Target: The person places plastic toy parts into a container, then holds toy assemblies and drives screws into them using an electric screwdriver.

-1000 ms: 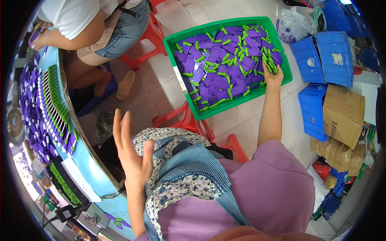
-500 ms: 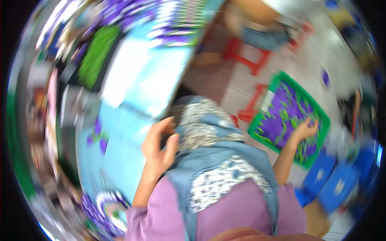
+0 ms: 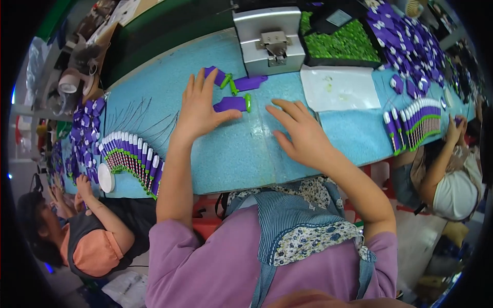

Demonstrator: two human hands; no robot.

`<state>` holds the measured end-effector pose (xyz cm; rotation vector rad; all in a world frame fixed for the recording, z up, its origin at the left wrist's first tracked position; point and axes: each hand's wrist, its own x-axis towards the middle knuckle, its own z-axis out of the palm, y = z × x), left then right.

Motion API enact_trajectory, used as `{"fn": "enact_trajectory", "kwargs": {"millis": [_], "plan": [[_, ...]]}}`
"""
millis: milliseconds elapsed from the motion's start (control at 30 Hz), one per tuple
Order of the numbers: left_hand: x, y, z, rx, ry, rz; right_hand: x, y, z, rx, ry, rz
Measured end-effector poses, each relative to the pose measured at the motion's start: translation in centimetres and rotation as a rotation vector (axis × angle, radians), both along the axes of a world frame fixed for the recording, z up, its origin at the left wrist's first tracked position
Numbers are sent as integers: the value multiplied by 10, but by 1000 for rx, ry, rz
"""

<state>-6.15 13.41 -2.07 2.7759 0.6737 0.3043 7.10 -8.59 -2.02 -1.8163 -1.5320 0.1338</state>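
Both of my hands hover over the blue worktable (image 3: 226, 154) with nothing visible in them. My left hand (image 3: 197, 110) is open, its fingers spread and its thumb beside a flat purple piece with a green end (image 3: 232, 104). Two more such pieces lie just beyond: one purple piece (image 3: 250, 83) near the metal device, another purple piece (image 3: 213, 75) partly behind my left fingertips. My right hand (image 3: 305, 134) is open too, fingers apart and slightly bent, to the right of these pieces. The silver metal device (image 3: 269, 43) stands at the table's far side.
Right of the device sits a black tray of small green parts (image 3: 341, 43), with a white sheet (image 3: 339, 87) before it. Purple pieces lie in a heap (image 3: 405, 41) and in fanned rows (image 3: 131, 154) at left and right. Co-workers sit at both sides.
My view has swung from the floor on the right back to the table. My right hand has left the green basket of purple and green pieces and come over the table.
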Motion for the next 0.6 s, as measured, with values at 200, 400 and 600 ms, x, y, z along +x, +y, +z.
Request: {"fn": "enact_trajectory", "kwargs": {"millis": [200, 400, 600], "plan": [[21, 21, -3, 41, 248, -159, 27, 80, -22, -104, -282, 125], [-3, -20, -9, 109, 56, -168, 23, 84, -22, -124, -436, 96], [-3, -46, -14, 325, 48, -332, 24, 76, -26, -149, -615, 132]]}}
